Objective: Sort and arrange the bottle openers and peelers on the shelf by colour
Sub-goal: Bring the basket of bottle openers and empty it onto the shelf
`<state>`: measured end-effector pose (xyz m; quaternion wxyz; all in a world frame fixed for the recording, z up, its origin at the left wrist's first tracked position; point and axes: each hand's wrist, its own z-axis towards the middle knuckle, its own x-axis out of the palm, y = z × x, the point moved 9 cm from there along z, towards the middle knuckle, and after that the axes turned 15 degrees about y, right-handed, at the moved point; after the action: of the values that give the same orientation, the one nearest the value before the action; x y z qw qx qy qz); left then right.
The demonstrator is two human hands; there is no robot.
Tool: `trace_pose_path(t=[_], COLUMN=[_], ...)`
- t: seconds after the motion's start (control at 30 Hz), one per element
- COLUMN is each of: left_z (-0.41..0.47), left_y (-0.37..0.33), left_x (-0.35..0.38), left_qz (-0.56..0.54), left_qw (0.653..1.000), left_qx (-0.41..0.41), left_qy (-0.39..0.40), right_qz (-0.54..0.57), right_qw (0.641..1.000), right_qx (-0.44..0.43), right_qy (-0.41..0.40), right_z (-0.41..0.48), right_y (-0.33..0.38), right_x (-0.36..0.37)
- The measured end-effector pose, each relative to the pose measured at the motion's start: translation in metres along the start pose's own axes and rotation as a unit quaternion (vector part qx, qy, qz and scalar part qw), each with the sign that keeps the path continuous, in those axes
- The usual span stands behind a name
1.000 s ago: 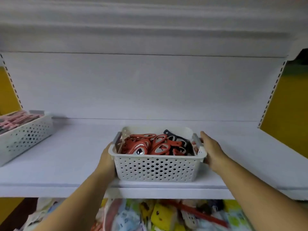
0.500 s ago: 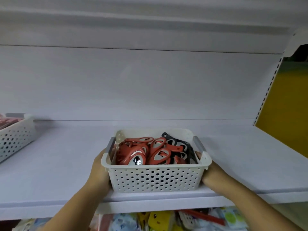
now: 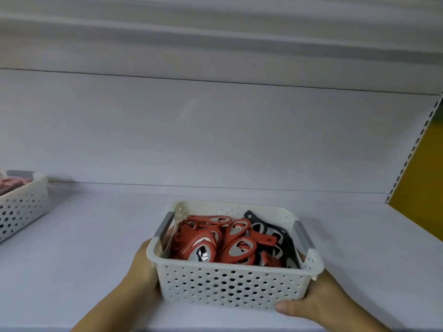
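right hand (image 3: 318,298) now lower, at rounded corner of perforated plastic basket (image 3: 230,283)

The right hand (image 3: 321,295) is no longer up at the right grey handle (image 3: 304,234). It now cups the basket (image 3: 230,283) at its near right corner, thumb along the bottom of the front wall. The left hand (image 3: 141,271) now holds lower and closer, at the near left corner.
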<state>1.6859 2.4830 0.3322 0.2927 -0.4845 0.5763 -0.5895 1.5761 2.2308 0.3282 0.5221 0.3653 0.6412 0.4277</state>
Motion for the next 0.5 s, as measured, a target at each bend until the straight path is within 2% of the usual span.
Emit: trace_pose_path(t=[0.17, 0.27, 0.37, 0.5], left_z=[0.029, 0.050, 0.070, 0.092], left_y=[-0.027, -0.038, -0.045, -0.046], left_x=[-0.005, -0.009, -0.016, -0.025], left_qz=[0.130, 0.198, 0.225, 0.261], left_qw=[0.991, 0.980, 0.973, 0.963], left_qx=[0.004, -0.024, -0.052, -0.067], left_qy=[0.016, 0.020, 0.014, -0.012], right_qz=[0.043, 0.050, 0.030, 0.000], right_qw=[0.998, 0.997, 0.999, 0.995], right_qx=[-0.024, -0.029, 0.006, 0.096], right_qy=[-0.044, -0.050, -0.031, -0.036], right_z=[0.018, 0.036, 0.051, 0.068], right_y=[0.008, 0.017, 0.028, 0.039], right_x=[-0.015, -0.027, -0.035, -0.045])
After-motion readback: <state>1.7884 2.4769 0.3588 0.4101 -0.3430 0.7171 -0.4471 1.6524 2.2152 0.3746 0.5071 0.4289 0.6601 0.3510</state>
